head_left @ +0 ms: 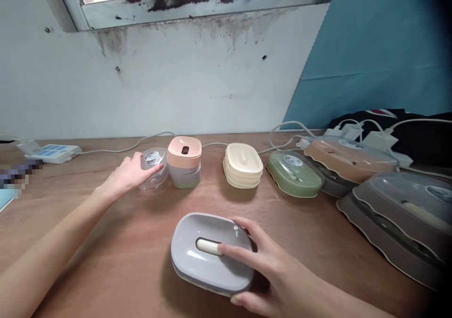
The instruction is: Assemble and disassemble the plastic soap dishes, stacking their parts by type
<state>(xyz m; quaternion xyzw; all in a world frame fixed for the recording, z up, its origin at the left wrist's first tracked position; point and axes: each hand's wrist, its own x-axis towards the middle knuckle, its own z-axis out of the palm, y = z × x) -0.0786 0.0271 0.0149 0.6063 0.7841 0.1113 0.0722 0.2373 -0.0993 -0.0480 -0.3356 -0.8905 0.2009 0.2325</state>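
Observation:
My left hand [131, 173] reaches to the back of the table and grips a stack of clear plastic covers [154, 179], its thumb across the front one, which bears a round printed sticker. My right hand [263, 257] holds the right end of a grey, oval lidded box [197, 273] lying near the front. Its index finger touches the cream bar [209, 246] set in the lid's middle; the thumb presses low on the near side. Right of the clear covers stands a stack of peach lids [184, 148] on greyish and green pieces.
Cream trays [243, 160] are stacked at the back middle. A green lidded box [294, 174], a peach one [349, 155] and large grey ones [399, 224] crowd the right. White power strips [52, 153] and cables lie along the wall. A blue sheet [374, 50] hangs behind.

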